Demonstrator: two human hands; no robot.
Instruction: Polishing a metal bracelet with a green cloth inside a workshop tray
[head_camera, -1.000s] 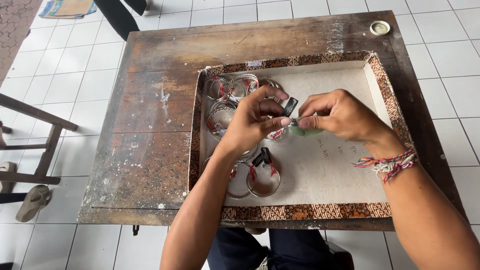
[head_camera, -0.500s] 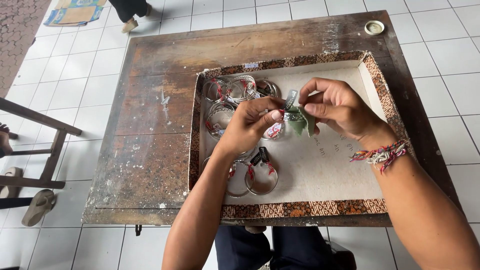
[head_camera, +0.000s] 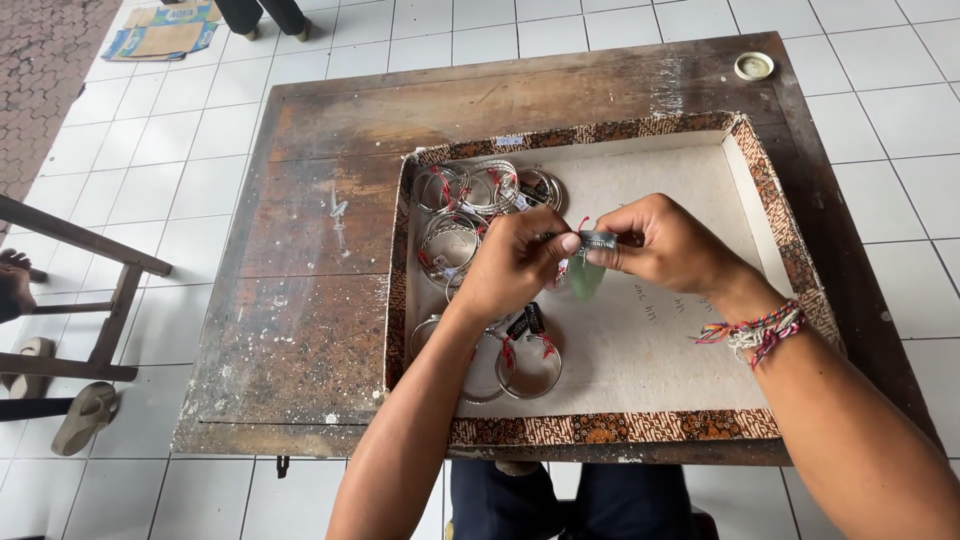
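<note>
Over a shallow cardboard box lid with a brown patterned rim, my left hand and my right hand meet. Together they pinch a small dark tag with a green leaf-shaped piece hanging under it. Which silver bangle it belongs to is hidden by my fingers. Several silver bangles with red ties lie in the lid's far left corner. More bangles with black tags lie near its front left. A braided coloured bracelet is on my right wrist.
The lid rests on a worn dark wooden table on white floor tiles. A small round tin lid sits at the table's far right corner. A wooden chair frame and sandals stand at left; another person's feet are at the top.
Both hands have drawn slightly nearer me and lower in the lid, still working the tag and green piece between the fingertips. The camera has shifted a little.
</note>
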